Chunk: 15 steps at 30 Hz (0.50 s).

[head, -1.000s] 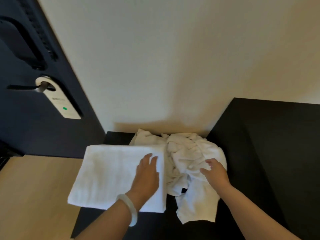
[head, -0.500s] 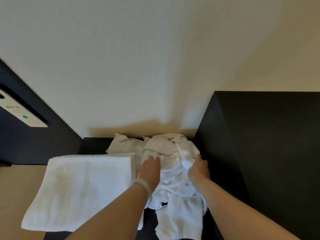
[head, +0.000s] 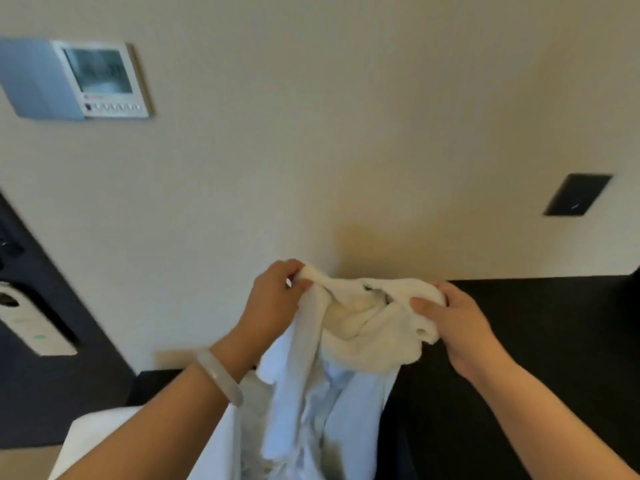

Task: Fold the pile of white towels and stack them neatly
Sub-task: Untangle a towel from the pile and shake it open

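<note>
A crumpled white towel (head: 349,341) hangs in the air in front of the wall, bunched at the top and trailing down toward the bottom edge. My left hand (head: 273,299) pinches its upper left corner between thumb and fingers. My right hand (head: 450,317) grips the upper right part of the bunch. A folded white towel (head: 93,441) shows at the bottom left, mostly hidden behind my left forearm, which wears a pale bangle. The rest of the pile is hidden behind the raised towel.
A black cabinet top (head: 554,323) stands to the right, higher than the dark ledge (head: 152,382) below. A dark door (head: 34,341) with a white hanger tag is at the left. A wall control panel (head: 100,81) and a black wall plate (head: 576,195) hang on the beige wall.
Both hands have taken hold of a crumpled towel and lifted it up off the pile. The view has tilted upward, and the folded towel has dropped to the bottom left.
</note>
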Each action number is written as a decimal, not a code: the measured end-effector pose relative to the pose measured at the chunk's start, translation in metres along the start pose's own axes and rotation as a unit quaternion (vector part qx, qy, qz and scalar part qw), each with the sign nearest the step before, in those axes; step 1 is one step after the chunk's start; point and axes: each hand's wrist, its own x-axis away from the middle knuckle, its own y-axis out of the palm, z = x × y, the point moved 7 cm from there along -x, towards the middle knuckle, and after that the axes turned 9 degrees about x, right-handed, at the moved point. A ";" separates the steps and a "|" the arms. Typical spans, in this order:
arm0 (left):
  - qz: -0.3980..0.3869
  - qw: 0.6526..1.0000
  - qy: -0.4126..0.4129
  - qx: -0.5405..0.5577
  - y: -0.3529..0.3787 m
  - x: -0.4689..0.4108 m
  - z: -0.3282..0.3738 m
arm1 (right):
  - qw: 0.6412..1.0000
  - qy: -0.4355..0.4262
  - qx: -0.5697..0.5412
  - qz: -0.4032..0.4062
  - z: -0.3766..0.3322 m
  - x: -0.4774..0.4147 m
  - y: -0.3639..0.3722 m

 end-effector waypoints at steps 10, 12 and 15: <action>0.016 0.968 0.159 0.194 0.029 -0.033 0.263 | 0.966 -0.152 -0.149 0.146 -0.133 0.005 -0.238; -0.011 0.962 0.157 0.224 0.060 -0.040 0.297 | 0.954 -0.168 -0.182 0.166 -0.138 -0.003 -0.289; -0.059 0.962 0.118 0.241 0.135 -0.048 0.307 | 0.963 -0.121 -0.171 0.167 -0.100 -0.039 -0.347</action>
